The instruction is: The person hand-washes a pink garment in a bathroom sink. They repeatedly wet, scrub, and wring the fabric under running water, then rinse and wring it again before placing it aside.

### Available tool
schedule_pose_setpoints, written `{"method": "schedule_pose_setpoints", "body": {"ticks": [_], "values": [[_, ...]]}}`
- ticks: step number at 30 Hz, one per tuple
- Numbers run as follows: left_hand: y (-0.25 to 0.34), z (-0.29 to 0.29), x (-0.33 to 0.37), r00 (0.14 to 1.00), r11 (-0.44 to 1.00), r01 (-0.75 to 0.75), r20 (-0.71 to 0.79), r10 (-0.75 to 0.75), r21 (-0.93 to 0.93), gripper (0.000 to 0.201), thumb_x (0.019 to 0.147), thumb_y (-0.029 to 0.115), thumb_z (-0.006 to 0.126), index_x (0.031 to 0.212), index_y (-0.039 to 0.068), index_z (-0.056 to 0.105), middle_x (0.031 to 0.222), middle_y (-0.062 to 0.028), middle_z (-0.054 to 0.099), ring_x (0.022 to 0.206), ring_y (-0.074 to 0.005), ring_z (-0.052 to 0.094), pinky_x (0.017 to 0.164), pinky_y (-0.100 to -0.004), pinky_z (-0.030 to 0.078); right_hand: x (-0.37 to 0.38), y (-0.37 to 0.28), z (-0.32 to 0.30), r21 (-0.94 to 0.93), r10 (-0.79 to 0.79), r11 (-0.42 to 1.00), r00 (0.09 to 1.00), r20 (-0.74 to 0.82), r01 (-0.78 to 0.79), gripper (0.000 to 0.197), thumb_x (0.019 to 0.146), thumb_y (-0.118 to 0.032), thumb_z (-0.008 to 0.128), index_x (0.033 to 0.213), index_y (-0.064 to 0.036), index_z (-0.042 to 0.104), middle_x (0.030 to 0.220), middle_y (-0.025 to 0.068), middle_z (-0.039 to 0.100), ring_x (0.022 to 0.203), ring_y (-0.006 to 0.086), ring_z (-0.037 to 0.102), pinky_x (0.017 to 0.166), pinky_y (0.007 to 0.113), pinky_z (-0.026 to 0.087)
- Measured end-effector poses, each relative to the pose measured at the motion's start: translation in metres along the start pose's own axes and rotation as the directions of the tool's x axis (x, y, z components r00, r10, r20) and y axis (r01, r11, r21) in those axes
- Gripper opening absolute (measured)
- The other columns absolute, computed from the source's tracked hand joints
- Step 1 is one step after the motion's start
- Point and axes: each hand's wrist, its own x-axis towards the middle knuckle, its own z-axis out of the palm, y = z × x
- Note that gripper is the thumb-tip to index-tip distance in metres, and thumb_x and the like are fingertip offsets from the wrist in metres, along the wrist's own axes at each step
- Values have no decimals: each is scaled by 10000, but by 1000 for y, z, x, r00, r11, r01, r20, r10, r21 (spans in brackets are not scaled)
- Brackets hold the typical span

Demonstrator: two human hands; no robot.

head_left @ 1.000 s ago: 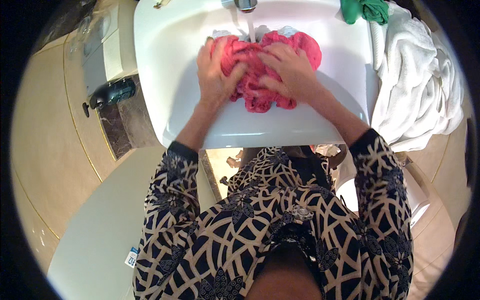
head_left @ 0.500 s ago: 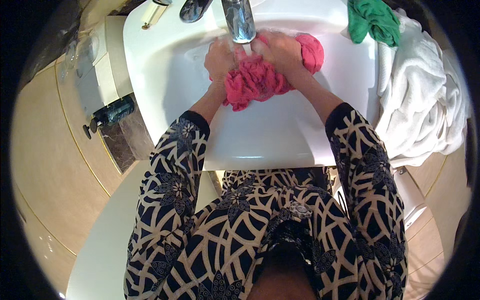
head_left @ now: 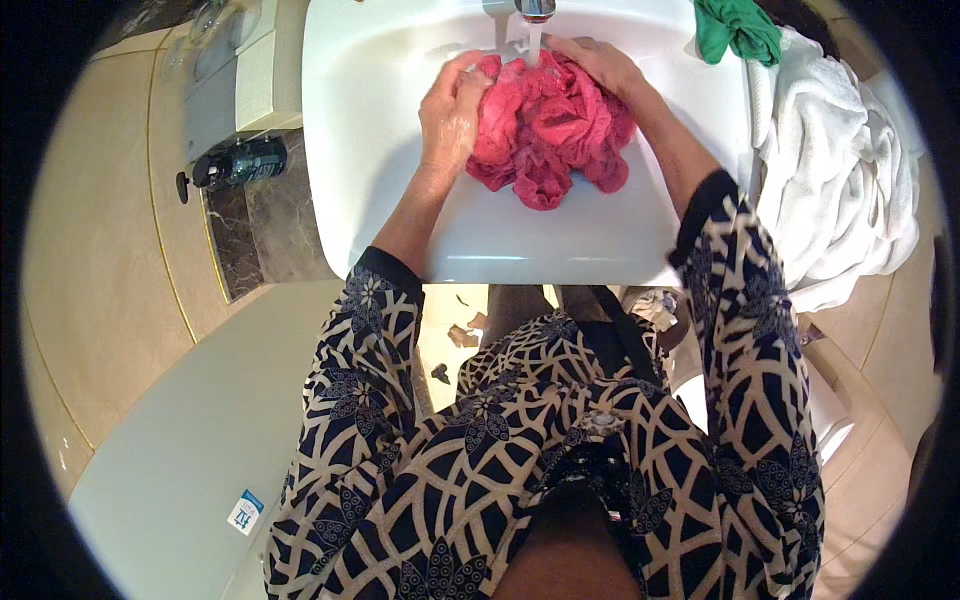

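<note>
A wet pink-red cloth [head_left: 545,135] lies bunched in the white sink [head_left: 560,245], under a thin stream of water from the metal tap [head_left: 535,10]. My left hand [head_left: 450,110] grips the cloth's left side with curled fingers. Along the cloth's upper right edge lies my right hand [head_left: 600,65], pressing on it close to the stream. Both forearms reach up from patterned dark-and-cream sleeves.
A green cloth [head_left: 738,28] lies on the sink's right rim beside a heap of white towels [head_left: 835,175]. A dark bottle [head_left: 235,165] lies on a marble ledge to the left, below a white box [head_left: 235,95]. Tiled floor shows below the sink.
The cloth has spread wider under the tap and water now runs onto it. My hands have moved apart, the left to the cloth's left side, the right to its top right.
</note>
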Motion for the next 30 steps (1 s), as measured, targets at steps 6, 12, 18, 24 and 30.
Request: {"method": "schedule_pose_setpoints", "body": {"ticks": [6, 12, 18, 24, 30], "values": [[-9, -19, 6, 997, 873, 22, -74, 16, 487, 522, 774, 331, 586, 1182, 25, 472, 1075, -201, 509, 940, -255, 539, 832, -343, 416, -34, -48, 28, -451, -388, 816, 921, 37, 361, 588, 701, -617, 520, 1029, -139, 618, 936, 158, 602, 914, 302, 568, 848, 441, 379], [13, -3, -58, 979, 750, -193, 172, 107, 632, 651, 685, 343, 655, 1242, 91, 429, 1220, -256, 410, 1149, -367, 390, 969, -434, 312, -113, -35, 43, -534, -595, 711, 796, -111, 457, 694, 589, -446, 666, 1192, -154, 487, 1144, 156, 458, 1110, 310, 422, 954, 543, 208], [3, 43, -39, 980, 633, -148, 27, 197, 760, 491, 656, 356, 594, 1069, 97, 538, 870, -104, 531, 857, -295, 514, 685, -427, 387, -88, -10, 52, -495, -489, 814, 820, -298, 306, 625, 634, -386, 635, 1186, -141, 478, 1115, 154, 458, 1104, 310, 412, 927, 548, 230], [-23, 41, 6, 997, 660, 48, -74, 11, 750, 306, 731, 282, 543, 960, 79, 556, 840, -125, 581, 794, -328, 565, 662, -418, 434, -28, -4, 49, -510, -375, 839, 880, -290, 190, 381, 717, -331, 555, 1042, -132, 561, 864, 119, 584, 841, 268, 550, 783, 453, 340], [-25, 30, 29, 1000, 726, 19, -11, -15, 687, 321, 787, 347, 507, 959, 88, 585, 885, -152, 604, 782, -335, 583, 706, -408, 452, -11, -15, 25, -195, -181, 973, 932, -314, 124, 300, 780, -341, 499, 918, -101, 615, 834, 112, 624, 828, 291, 579, 729, 408, 429]]}}
